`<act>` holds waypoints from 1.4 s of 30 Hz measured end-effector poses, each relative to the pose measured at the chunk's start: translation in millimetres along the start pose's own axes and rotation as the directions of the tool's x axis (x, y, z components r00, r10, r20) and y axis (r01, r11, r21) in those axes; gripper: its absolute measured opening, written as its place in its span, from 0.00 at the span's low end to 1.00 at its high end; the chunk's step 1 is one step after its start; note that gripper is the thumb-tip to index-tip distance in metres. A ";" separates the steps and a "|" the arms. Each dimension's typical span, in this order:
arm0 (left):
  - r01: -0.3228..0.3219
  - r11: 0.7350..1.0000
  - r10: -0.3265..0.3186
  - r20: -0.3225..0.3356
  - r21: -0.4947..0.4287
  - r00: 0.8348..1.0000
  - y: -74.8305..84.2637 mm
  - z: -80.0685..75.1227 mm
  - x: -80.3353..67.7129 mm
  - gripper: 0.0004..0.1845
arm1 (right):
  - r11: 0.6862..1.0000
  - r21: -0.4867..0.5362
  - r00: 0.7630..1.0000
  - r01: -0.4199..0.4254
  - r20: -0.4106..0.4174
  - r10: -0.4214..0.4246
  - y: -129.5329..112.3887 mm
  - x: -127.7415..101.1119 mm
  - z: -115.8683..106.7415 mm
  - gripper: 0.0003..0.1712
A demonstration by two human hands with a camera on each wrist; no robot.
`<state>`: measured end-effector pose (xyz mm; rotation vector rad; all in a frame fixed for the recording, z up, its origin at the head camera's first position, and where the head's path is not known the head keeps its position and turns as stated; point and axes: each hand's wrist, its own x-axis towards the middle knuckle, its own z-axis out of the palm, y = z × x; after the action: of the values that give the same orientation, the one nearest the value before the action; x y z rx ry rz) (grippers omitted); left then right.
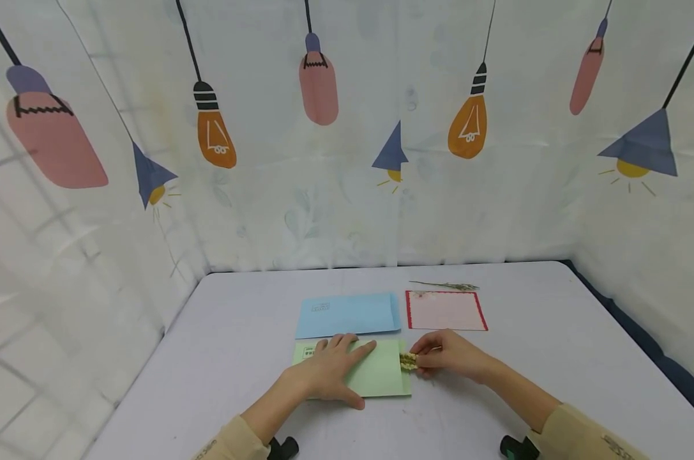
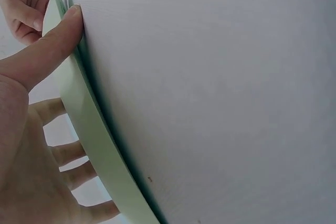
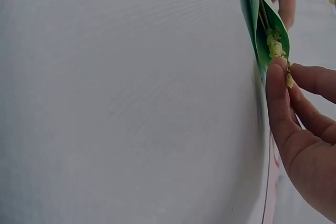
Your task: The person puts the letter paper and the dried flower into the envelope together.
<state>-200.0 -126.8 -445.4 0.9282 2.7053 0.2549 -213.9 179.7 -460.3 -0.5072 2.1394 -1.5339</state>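
The left hand (image 1: 331,372) bars the way across the green envelope (image 1: 384,369), while table (image 1: 220,358) farther left gives passage.

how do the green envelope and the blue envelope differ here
Colour aside, the green envelope lies nearer the person, while the blue envelope lies farther back.
The green one gapes at its right end, with a yellow flower sprig partly inside, pinched by the right hand; the blue one shows nothing sticking out.
The left hand lies across the green one, leaving most of the blue one uncovered.
Both bear a small printed mark.
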 end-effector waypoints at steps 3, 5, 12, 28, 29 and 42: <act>-0.002 1.000 0.002 0.008 -0.006 1.000 -1.1 0.4 0.6 0.58 | 1.000 -0.002 1.000 -0.011 0.001 0.011 0.1 2.7 1.9 0.12; -0.004 1.000 0.004 0.012 -0.002 1.000 -1.9 0.7 1.4 0.58 | 1.000 -0.007 1.000 -0.008 0.003 0.008 0.3 4.7 2.7 0.11; 0.001 1.000 -0.001 0.016 0.004 1.000 -1.5 -0.4 2.3 0.58 | 1.000 0.013 1.000 -0.013 0.020 0.013 -0.3 9.1 4.5 0.11; 0.008 1.000 -0.008 0.018 -0.005 1.000 2.4 -2.0 0.0 0.57 | 0.996 0.092 0.998 -0.011 0.059 0.006 -1.0 13.8 11.8 0.09; 0.010 1.000 -0.010 0.020 -0.004 1.000 2.2 -1.2 0.2 0.57 | 0.996 0.094 0.998 -0.011 0.061 0.005 -0.8 13.7 12.2 0.09; 0.017 1.000 -0.017 0.021 0.024 1.000 0.5 -0.3 3.5 0.57 | 0.998 0.066 1.000 -0.011 0.026 0.009 0.1 16.5 13.5 0.09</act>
<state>-202.4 -124.3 -445.6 0.9091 2.7013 0.2083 -220.1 160.2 -466.5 -0.4898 2.0615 -1.5786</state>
